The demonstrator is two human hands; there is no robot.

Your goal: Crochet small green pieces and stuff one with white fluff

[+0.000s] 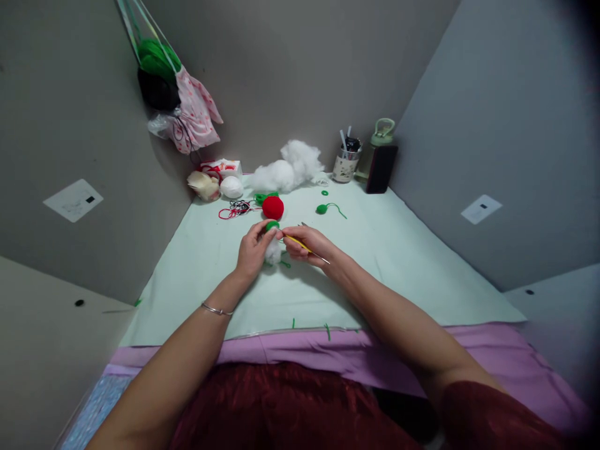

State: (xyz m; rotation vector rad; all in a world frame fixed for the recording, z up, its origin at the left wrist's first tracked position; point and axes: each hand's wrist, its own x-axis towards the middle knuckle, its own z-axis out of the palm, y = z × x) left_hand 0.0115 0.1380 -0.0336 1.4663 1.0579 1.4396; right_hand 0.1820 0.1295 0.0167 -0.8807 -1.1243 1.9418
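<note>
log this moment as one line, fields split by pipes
left hand: holds green yarn piece | right hand: holds yellow tool | white fluff: beside left hand | red yarn ball: beyond both hands

Watching remotely, I look into a small handcraft corner; whether it belongs to a home or a workshop, I cannot tell. Grey panels (300, 75) enclose a cloth-covered table (398, 262) on three sides. I see a red yarn ball (272, 208), fluffy white stuffing (285, 174) and a green yarn piece (272, 224) being worked, with a filled cup (344, 170) and a drinking bottle (379, 139) toward the back.
</note>
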